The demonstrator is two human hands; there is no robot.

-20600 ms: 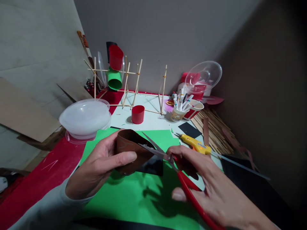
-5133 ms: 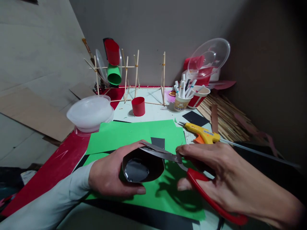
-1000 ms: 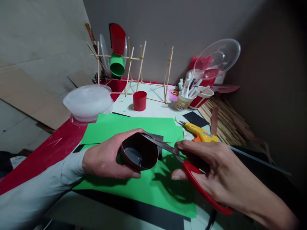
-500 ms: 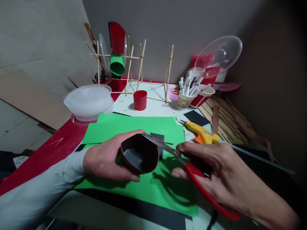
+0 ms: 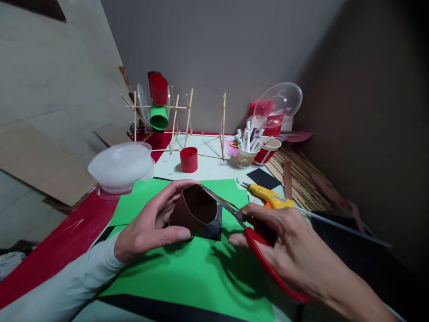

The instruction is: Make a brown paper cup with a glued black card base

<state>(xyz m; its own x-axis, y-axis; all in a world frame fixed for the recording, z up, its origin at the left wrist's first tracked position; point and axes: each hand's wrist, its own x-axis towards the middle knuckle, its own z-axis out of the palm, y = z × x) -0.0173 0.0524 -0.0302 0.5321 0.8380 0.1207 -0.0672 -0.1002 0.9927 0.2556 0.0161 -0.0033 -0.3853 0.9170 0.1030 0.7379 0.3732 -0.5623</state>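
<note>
My left hand (image 5: 154, 221) curls round a dark brown paper tube (image 5: 191, 208), whose mouth faces right and toward me. In my right hand (image 5: 278, 237) is a pair of scissors (image 5: 268, 264) with red handles. Its blades reach the tube's upper rim; whether they have an edge between them I cannot tell. Beneath both hands lies green paper (image 5: 217, 268), with a small black piece (image 5: 212, 228) on it behind the tube.
A yellow glue gun (image 5: 270, 195) lies to the right. Behind stand a red paper ring (image 5: 189, 160), a stick frame (image 5: 223, 127) and a cup of markers (image 5: 247, 157). Plastic bowls (image 5: 120, 163) sit at left, bundled sticks (image 5: 301, 183) at right.
The tube has tilted, its mouth now facing more to the right. My left fingers have spread along its side. The camera view has lifted slightly.
</note>
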